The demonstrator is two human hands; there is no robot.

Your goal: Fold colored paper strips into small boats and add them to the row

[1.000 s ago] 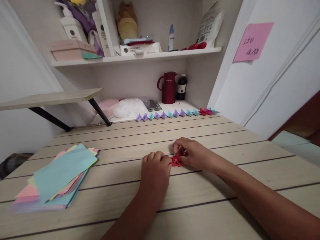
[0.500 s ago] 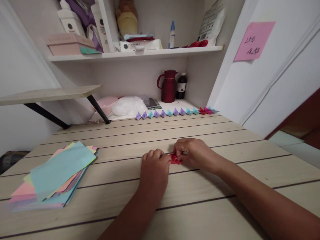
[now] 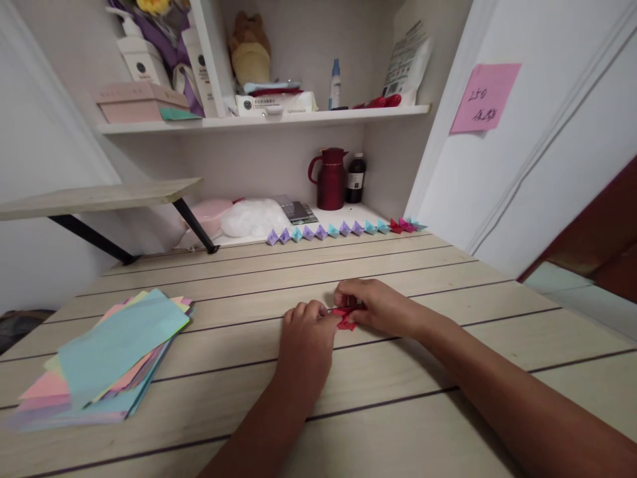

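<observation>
A small piece of folded red paper (image 3: 346, 323) lies on the wooden table between my two hands. My left hand (image 3: 309, 330) is closed at its left side, thumb and fingertips on the paper's edge. From the right, my right hand (image 3: 371, 305) pinches the same paper, its fingers curled over the far side and its thumb on the near side. Parts of the paper are hidden under my fingertips. Beyond the hands, a row of small folded paper boats (image 3: 321, 232) in purple, blue, red and pink runs along the table's back edge.
At the left lies a fanned stack of coloured paper (image 3: 119, 345). A small raised shelf (image 3: 99, 198) on black legs stands behind it. A dark red jug (image 3: 331, 179) and a dark bottle (image 3: 355, 178) stand at the back, below a white shelf (image 3: 269, 121) with toiletries.
The fingers of my right hand have shifted on the red paper, and the paper's folds look different. My left hand stays at its left side. The camera view has moved slightly.
</observation>
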